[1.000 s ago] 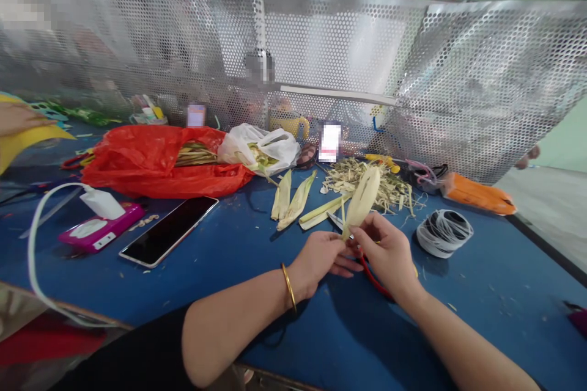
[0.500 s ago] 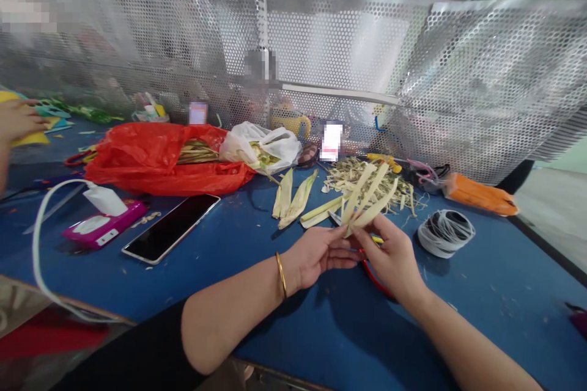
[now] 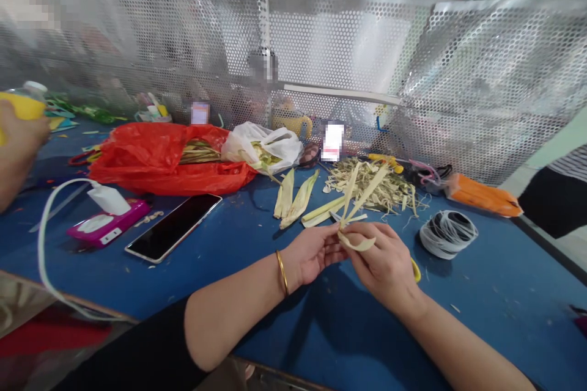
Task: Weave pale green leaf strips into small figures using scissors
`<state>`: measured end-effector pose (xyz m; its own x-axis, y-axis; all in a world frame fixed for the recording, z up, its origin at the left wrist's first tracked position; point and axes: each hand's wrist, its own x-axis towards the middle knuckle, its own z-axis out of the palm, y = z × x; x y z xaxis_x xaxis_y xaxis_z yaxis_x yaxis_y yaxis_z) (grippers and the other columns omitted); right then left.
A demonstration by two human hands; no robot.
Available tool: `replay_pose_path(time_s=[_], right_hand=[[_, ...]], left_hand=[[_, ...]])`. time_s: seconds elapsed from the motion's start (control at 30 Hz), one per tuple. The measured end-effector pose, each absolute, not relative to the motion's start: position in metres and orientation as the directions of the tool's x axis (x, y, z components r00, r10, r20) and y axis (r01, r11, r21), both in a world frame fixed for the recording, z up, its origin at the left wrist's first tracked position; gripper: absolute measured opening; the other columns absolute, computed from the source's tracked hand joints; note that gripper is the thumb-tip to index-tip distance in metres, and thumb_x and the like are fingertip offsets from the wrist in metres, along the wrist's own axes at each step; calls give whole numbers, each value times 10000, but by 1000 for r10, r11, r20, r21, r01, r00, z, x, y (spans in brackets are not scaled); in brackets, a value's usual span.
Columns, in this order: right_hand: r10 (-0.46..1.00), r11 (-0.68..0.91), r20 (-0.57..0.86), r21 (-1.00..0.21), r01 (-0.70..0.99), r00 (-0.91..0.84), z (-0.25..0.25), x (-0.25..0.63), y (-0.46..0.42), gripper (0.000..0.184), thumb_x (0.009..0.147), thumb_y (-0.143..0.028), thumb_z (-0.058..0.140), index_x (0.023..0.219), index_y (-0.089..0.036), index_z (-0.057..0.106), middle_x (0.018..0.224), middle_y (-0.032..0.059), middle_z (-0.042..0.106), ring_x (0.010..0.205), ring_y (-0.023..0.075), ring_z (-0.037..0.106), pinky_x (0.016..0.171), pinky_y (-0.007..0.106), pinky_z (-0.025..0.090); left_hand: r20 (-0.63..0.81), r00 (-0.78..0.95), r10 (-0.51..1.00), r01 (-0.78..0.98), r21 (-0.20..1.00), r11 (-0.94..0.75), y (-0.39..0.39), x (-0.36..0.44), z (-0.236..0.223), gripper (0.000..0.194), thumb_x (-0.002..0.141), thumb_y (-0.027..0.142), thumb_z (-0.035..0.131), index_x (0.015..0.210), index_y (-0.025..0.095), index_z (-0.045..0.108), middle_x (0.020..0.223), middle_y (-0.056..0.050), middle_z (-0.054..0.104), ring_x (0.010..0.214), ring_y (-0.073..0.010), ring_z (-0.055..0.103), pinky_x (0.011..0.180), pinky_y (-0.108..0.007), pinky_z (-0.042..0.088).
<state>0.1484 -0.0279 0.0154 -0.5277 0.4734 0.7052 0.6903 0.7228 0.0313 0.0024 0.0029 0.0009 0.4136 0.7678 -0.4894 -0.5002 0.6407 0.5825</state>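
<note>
Pale split husk (image 3: 365,194), its base pinched between the fingertips of left hand (image 3: 316,256) and right hand (image 3: 383,263) — one strip curling across the right fingers, two pointing beyond toward shredded scraps (image 3: 394,194).

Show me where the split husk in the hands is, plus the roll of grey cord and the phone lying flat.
Split husk (image 3: 368,190): head view, on one raised strip.
Roll of grey cord (image 3: 448,236): head view, middle of the windings.
Phone (image 3: 173,228): head view, middle of the dark screen.

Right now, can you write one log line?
left hand: holding husk | right hand: holding husk | husk: split | scraps: beyond hands
</note>
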Motion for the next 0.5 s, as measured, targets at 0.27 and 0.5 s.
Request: replay_pose_path(time_s=[0.27,0.5], right_hand=[[273,804,336,435,406,-901,16,142,-32,219,914,-113,436,851,-147,642,816,74,630,818,214,587,950,429,433],[474,813,653,-68,578,-591,19,142,-33,86,914,-179,507,924,-194,591,900,59,658,860,189,607,816,353,479]], left_hand=[[-539,447,714,-461,546,700,7,0,1,230,923,235,513,742,117,593,599,-1,606,488,-72,547,471,-160,403],[-451,388,804,-496,633,595,8,5,-2,220,933,160,458,750,117,573,574,12,566,435,-57,482,448,-162,386]])
